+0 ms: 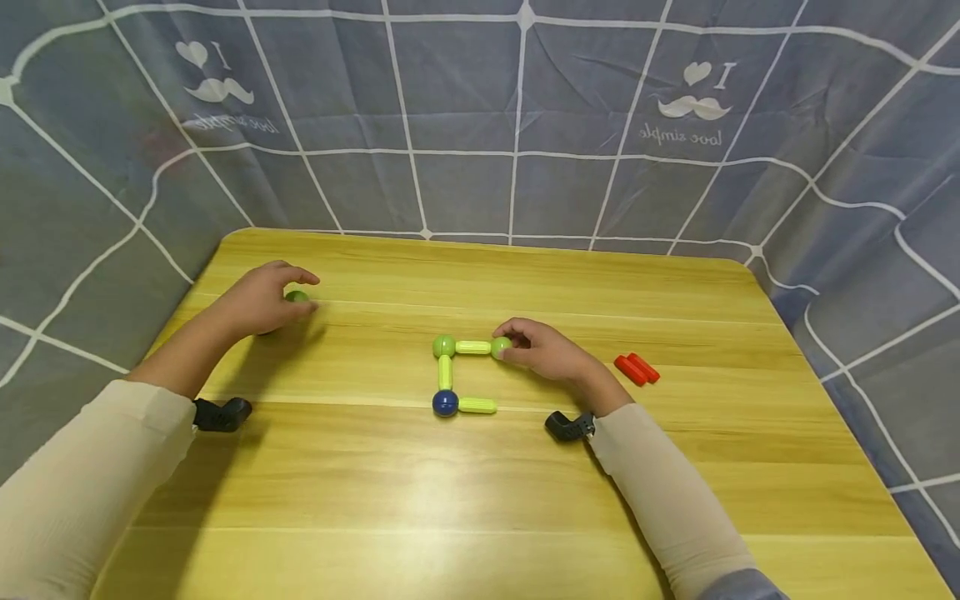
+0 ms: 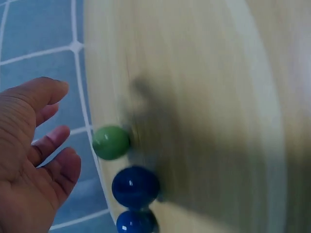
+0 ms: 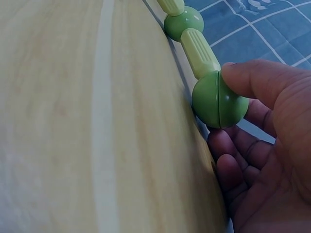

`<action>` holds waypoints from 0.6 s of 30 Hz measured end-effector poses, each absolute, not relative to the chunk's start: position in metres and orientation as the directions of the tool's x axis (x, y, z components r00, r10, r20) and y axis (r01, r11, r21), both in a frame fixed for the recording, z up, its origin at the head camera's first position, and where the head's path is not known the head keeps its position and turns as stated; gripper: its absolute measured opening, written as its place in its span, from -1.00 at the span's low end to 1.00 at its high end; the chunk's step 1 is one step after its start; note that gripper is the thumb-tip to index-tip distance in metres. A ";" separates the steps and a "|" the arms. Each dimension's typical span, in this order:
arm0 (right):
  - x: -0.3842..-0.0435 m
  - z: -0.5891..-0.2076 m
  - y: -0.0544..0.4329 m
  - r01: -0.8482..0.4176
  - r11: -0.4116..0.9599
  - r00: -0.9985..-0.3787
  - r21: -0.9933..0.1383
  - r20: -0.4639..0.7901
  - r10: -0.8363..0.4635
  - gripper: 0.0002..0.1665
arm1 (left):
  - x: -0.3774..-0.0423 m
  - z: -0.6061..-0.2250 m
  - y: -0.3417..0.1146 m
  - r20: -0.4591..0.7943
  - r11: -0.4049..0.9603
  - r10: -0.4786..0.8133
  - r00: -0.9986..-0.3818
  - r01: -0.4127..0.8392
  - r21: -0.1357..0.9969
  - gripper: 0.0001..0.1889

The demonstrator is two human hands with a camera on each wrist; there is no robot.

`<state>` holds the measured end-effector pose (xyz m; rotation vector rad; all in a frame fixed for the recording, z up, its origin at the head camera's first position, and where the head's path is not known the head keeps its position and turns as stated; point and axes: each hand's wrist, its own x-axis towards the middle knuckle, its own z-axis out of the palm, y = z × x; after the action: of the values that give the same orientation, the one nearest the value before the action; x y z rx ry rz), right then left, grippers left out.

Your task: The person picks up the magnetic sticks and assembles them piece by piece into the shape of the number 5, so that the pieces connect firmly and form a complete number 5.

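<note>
On the table, green and navy balls joined by yellow-green ribbed rods form a three-sided figure. My right hand (image 1: 551, 352) pinches the green ball (image 3: 209, 101) at the far right end of it, thumb on top and fingers curled beneath. A rod (image 1: 473, 347) links that ball to a corner green ball (image 1: 444, 347). Another rod (image 1: 446, 372) runs to the navy ball (image 1: 445, 403), from which a further rod (image 1: 477, 406) points right. My left hand (image 1: 258, 302) hovers with spread, bent fingers near a loose green ball (image 2: 111, 142), holding nothing.
Two dark blue balls (image 2: 135, 187) lie by the loose green one, mostly hidden by my left hand in the head view. Two red rods (image 1: 637, 368) lie right of my right hand. Behind the wooden table (image 1: 450, 517) hangs a grey checked curtain (image 1: 465, 100).
</note>
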<state>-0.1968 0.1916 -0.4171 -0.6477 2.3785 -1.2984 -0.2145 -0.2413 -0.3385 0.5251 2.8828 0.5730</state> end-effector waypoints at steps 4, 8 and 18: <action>-0.199 -0.421 0.191 -0.236 0.478 -0.832 -0.846 -0.078 -0.549 -0.74 | -0.225 -0.342 -0.251 -0.134 0.904 0.369 -0.920 0.322 0.282 -0.50; -0.198 -0.422 0.190 -0.233 0.483 -0.833 -0.844 -0.083 -0.547 -0.73 | -0.231 -0.349 -0.258 -0.172 0.921 0.343 -0.923 0.295 0.254 -0.48; -0.196 -0.419 0.192 -0.238 0.487 -0.835 -0.840 -0.079 -0.545 -0.73 | -0.231 -0.368 -0.257 -0.090 0.913 0.303 -0.949 0.262 0.314 -0.50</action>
<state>-0.1963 0.1916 -0.4194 -0.6584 2.4011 -1.2796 -0.2313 -0.2567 -0.3676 0.4362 2.9377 0.4535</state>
